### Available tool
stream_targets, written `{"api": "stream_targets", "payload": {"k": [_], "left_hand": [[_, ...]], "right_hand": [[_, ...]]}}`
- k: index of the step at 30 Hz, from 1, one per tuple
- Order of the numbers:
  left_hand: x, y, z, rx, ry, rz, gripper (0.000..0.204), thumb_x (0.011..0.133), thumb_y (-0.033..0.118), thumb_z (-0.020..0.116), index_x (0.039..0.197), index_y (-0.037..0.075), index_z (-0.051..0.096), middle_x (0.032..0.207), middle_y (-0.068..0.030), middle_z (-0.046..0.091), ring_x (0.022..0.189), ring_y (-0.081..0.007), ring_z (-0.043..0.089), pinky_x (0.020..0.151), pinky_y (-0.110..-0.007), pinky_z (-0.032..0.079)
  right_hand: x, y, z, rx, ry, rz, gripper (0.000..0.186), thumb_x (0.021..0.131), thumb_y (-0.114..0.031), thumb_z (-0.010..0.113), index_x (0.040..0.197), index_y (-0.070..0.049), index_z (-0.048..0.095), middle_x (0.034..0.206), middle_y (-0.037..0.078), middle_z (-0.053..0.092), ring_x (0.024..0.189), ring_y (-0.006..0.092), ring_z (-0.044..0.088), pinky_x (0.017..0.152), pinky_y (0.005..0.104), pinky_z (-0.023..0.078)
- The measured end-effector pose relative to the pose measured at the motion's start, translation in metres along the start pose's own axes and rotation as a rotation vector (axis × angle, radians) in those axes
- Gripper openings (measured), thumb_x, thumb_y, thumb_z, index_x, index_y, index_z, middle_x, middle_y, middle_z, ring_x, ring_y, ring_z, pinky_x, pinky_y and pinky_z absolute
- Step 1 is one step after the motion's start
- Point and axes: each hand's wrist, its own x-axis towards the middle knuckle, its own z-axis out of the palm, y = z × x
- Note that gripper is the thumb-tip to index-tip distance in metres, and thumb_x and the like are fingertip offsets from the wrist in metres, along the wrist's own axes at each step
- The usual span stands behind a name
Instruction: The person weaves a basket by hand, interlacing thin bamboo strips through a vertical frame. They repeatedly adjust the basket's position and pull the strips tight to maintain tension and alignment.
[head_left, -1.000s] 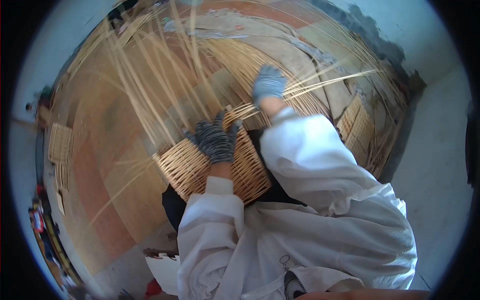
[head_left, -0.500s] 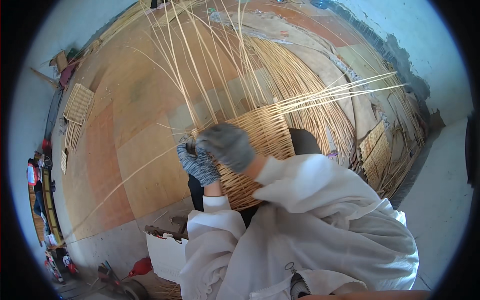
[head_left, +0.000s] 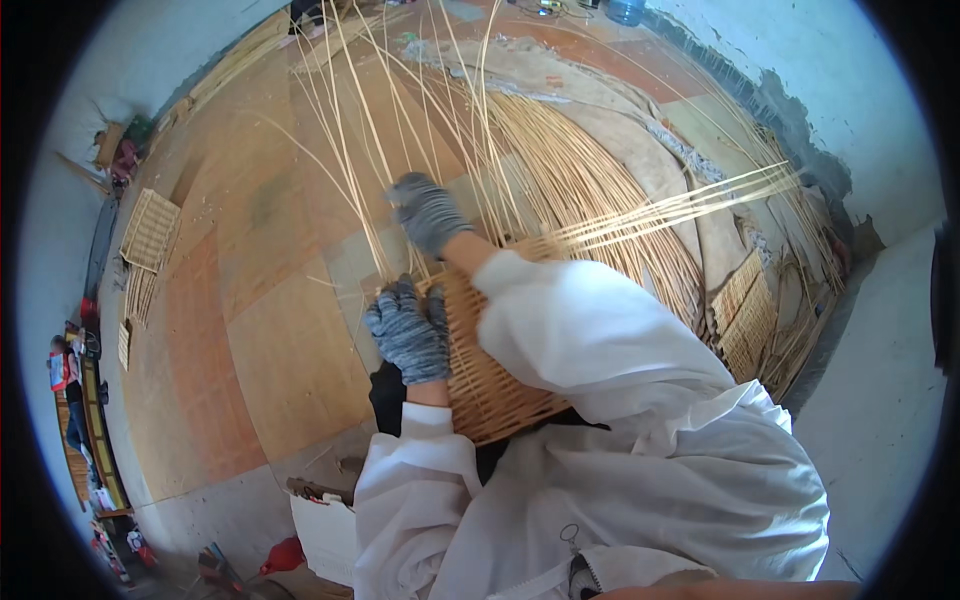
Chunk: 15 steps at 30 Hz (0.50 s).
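Note:
A woven wicker panel (head_left: 500,385) rests across my lap, with long uncut willow rods (head_left: 345,150) standing out from its far edge. More rods (head_left: 690,205) stick out to the right. My left hand (head_left: 408,330), in a grey knitted glove, is closed on the panel's far left corner. Just beyond that edge, among the rods, my gloved right hand (head_left: 430,213) is raised with its fingers curled; whatever they hold is hidden. The right forearm's white sleeve covers part of the weave.
A wide sheaf of willow rods (head_left: 585,165) lies at the right on sacking (head_left: 640,130). Woven pieces lie at the far left (head_left: 150,230) and right (head_left: 745,315). A white box (head_left: 325,535) stands near my left side. Wooden boards (head_left: 290,320) cover the floor.
My right hand has moved away from the left, up and forward over the panel's far edge. The long strand that stretched to the lower left no longer lies there. My left hand has shifted slightly.

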Motion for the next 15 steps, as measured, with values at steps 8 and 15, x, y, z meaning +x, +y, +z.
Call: {"api": "stream_targets", "payload": {"k": [8, 15], "left_hand": [[-0.019, -0.003, 0.007, -0.135, 0.113, -0.212, 0.046, 0.069, 0.041, 0.071, 0.107, 0.015, 0.063, 0.109, -0.0157, 0.051, 0.100, -0.0312, 0.047, 0.086, -0.044, 0.039], [0.033, 0.097, -0.002, 0.082, -0.620, -0.099, 0.059, 0.075, 0.059, 0.056, 0.120, 0.021, 0.057, 0.122, -0.0192, 0.047, 0.120, -0.0349, 0.037, 0.108, -0.047, 0.011]], "right_hand": [[-0.044, 0.040, -0.041, -0.002, 0.120, -0.062, 0.017, 0.084, -0.013, 0.055, 0.098, -0.005, 0.057, 0.089, 0.011, 0.059, 0.082, 0.0221, 0.057, 0.072, 0.0325, 0.049], [-0.012, 0.054, -0.062, -0.282, -0.032, 0.019, 0.035, 0.080, 0.004, 0.049, 0.113, -0.004, 0.054, 0.099, 0.015, 0.061, 0.084, 0.0239, 0.057, 0.076, 0.0362, 0.048]]}}
